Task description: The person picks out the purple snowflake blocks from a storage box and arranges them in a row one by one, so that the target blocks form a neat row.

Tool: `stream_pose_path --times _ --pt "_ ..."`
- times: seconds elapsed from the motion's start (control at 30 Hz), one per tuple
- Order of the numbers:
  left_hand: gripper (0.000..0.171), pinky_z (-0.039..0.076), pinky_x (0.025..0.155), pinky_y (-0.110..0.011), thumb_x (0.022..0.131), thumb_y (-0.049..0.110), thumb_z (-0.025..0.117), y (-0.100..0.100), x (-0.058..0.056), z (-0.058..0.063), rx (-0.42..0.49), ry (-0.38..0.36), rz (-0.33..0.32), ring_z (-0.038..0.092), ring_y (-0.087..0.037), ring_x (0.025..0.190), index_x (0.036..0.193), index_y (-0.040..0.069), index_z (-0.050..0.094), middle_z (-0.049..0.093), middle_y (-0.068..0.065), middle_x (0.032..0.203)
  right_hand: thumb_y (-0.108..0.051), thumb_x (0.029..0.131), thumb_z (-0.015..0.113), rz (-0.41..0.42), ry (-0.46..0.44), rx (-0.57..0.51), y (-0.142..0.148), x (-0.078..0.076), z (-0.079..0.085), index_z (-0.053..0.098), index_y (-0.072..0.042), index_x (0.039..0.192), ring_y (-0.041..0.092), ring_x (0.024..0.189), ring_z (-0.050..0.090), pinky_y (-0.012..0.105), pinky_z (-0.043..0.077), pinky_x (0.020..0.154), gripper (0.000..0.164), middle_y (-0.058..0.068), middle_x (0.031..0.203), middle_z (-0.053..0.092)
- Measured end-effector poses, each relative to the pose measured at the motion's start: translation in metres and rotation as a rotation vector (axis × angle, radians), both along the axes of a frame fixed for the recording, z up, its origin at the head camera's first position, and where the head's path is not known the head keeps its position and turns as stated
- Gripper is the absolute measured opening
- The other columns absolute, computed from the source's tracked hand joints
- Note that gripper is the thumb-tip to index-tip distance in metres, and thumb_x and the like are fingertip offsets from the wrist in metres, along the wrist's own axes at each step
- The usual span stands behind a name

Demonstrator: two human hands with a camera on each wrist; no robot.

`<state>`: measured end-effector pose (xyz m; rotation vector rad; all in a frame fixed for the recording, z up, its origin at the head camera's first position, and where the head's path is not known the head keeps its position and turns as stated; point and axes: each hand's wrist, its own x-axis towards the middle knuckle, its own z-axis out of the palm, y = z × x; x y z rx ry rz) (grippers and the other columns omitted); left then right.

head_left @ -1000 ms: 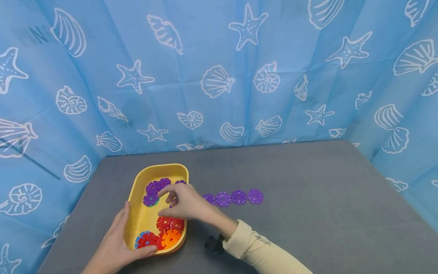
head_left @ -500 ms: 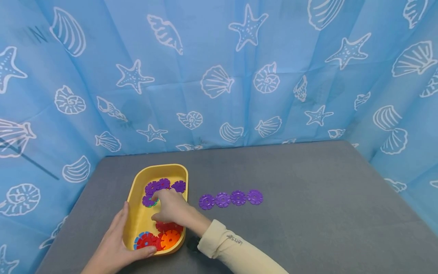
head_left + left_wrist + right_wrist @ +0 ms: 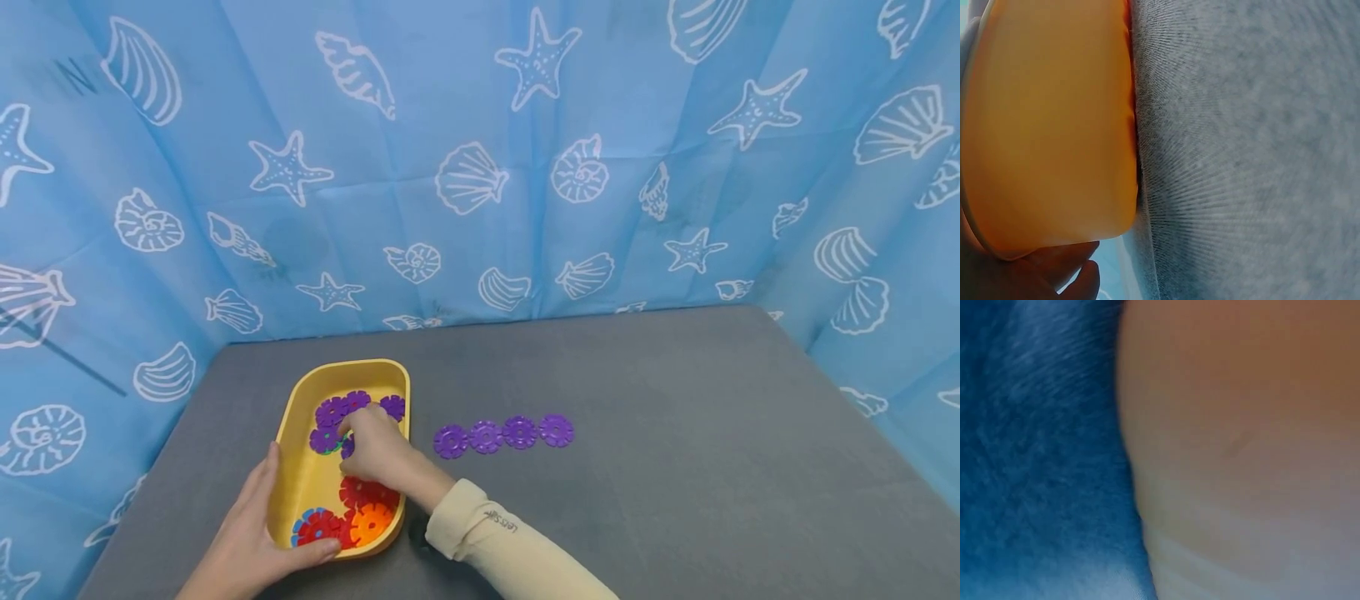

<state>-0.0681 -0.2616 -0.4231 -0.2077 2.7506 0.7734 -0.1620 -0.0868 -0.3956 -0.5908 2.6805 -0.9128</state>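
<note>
A yellow plastic tray (image 3: 286, 492) stands at the left of the table in the head view. My left hand (image 3: 247, 533) grips its near left corner, thumb over the front rim and fingers along the outer left wall. In the left wrist view the tray's wall (image 3: 1054, 125) hides most of that hand. Inside the tray my right hand (image 3: 378, 450) pinches a purple snowflake disc (image 3: 348, 447) between thumb and fingers, partly hidden. More purple discs (image 3: 331, 411) lie at the tray's far end. Red discs (image 3: 318, 525) and an orange disc (image 3: 371, 523) lie at the near end.
Right of the tray, several purple snowflake discs (image 3: 521, 432) form a joined row on the grey table (image 3: 675, 467). A blue curtain (image 3: 480, 233) with white shell prints hangs behind the table. The right wrist view mostly shows blurred skin.
My right hand has moved slightly left and down into the tray, and its fingers have closed on a purple disc. The left hand keeps its grip on the tray.
</note>
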Motion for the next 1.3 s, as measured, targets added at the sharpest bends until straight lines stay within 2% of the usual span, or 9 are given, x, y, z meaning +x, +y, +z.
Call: stream_pose_path --times 0.13,0.23,0.37,0.57,0.63,0.73,0.83,1.0,1.3 --pt "0.141 0.054 0.100 -0.062 0.077 0.067 0.077 0.000 0.001 -0.001 0.005 -0.002 0.002 0.039 -0.050 0.134 0.161 0.007 -0.018 0.013 -0.031 0.163 -0.018 0.080 0.086 -0.050 0.054 0.087 -0.005 0.001 -0.006 0.072 -0.011 0.087 0.020 0.102 0.059 0.027 0.057 0.086 0.017 0.005 0.112 0.062" --pt "0.142 0.055 0.099 -0.061 0.076 0.068 0.077 0.000 0.001 -0.002 0.005 -0.010 0.007 0.038 -0.050 0.134 0.161 0.007 -0.019 0.013 -0.031 0.163 -0.018 0.082 0.085 -0.072 0.078 0.118 -0.007 0.003 -0.009 0.064 -0.011 0.072 0.031 0.115 0.061 0.034 0.060 0.092 0.023 0.012 0.124 0.061" --pt "0.142 0.053 0.101 -0.062 0.076 0.068 0.077 0.000 0.001 -0.002 0.006 -0.001 0.005 0.038 -0.050 0.135 0.161 0.007 -0.018 0.013 -0.031 0.163 -0.023 0.083 0.085 -0.096 0.101 0.159 -0.010 0.003 -0.010 0.066 -0.011 0.071 0.041 0.126 0.060 0.043 0.060 0.099 0.025 0.017 0.130 0.062" --pt "0.141 0.052 0.101 -0.063 0.077 0.067 0.077 0.001 0.001 -0.002 0.010 0.002 0.007 0.036 -0.051 0.136 0.162 0.008 -0.018 0.013 -0.030 0.163 -0.026 0.082 0.088 -0.117 0.071 0.160 -0.011 0.005 -0.008 0.069 -0.010 0.079 0.035 0.123 0.062 0.039 0.060 0.098 0.025 0.015 0.122 0.065" --pt "0.141 0.053 0.101 -0.063 0.076 0.068 0.077 0.001 0.000 -0.003 0.008 0.000 0.009 0.037 -0.050 0.136 0.162 0.008 -0.018 0.013 -0.030 0.163 -0.027 0.080 0.089 -0.121 0.058 0.162 -0.012 0.005 -0.007 0.071 -0.009 0.088 0.035 0.125 0.060 0.039 0.059 0.100 0.027 0.016 0.126 0.063" --pt "0.141 0.053 0.101 -0.063 0.076 0.068 0.077 0.001 0.000 -0.003 0.008 0.000 0.009 0.038 -0.050 0.136 0.162 0.008 -0.018 0.013 -0.030 0.164 -0.029 0.079 0.089 -0.117 0.045 0.161 -0.012 0.005 -0.007 0.068 -0.009 0.113 0.036 0.129 0.057 0.040 0.058 0.103 0.044 0.016 0.132 0.060" --pt "0.141 0.052 0.102 -0.063 0.076 0.068 0.077 0.000 0.001 -0.002 0.009 -0.002 0.008 0.038 -0.050 0.136 0.162 0.009 -0.018 0.012 -0.030 0.164 -0.026 0.080 0.088 -0.091 0.029 0.116 -0.010 0.005 -0.008 0.063 -0.012 0.123 0.028 0.115 0.065 0.035 0.061 0.093 0.052 0.011 0.123 0.064" --pt "0.141 0.053 0.101 -0.063 0.076 0.068 0.077 0.001 0.000 0.000 0.010 -0.004 0.011 0.038 -0.050 0.136 0.162 0.009 -0.019 0.012 -0.030 0.164 -0.018 0.078 0.090 -0.058 -0.043 -0.016 -0.007 0.002 -0.011 0.069 -0.014 0.114 0.011 0.086 0.062 0.024 0.062 0.076 0.042 0.001 0.104 0.069" --pt "0.142 0.053 0.101 -0.063 0.076 0.069 0.076 0.001 0.000 0.000 0.005 -0.024 0.023 0.038 -0.051 0.136 0.161 0.010 -0.021 0.011 -0.030 0.164 -0.019 0.070 0.095 -0.044 -0.114 -0.063 -0.006 -0.003 -0.011 0.077 -0.014 0.114 0.013 0.096 0.063 0.025 0.062 0.083 0.048 0.000 0.112 0.074"
